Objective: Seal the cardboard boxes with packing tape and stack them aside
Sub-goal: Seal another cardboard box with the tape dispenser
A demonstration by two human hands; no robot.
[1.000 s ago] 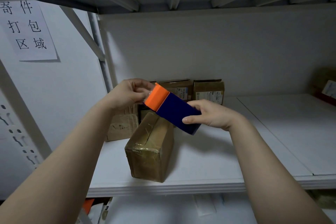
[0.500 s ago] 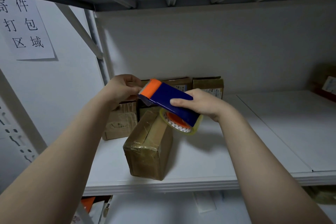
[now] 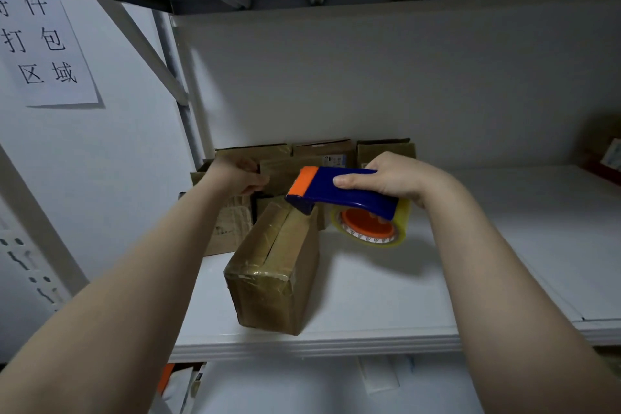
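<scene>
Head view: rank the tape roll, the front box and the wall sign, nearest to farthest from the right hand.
1. Tape roll, just below the right hand, on its dispenser.
2. Front box, lower left.
3. Wall sign, far upper left.

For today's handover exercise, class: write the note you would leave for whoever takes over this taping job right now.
Right hand grips the tape dispenser, its nose at the far end of the front box.
Left hand is curled by the back boxes; whether it pinches tape is unclear.
Done: shiny tape on the box's near end.
To do: tape its top seam, stack it aside.
</scene>
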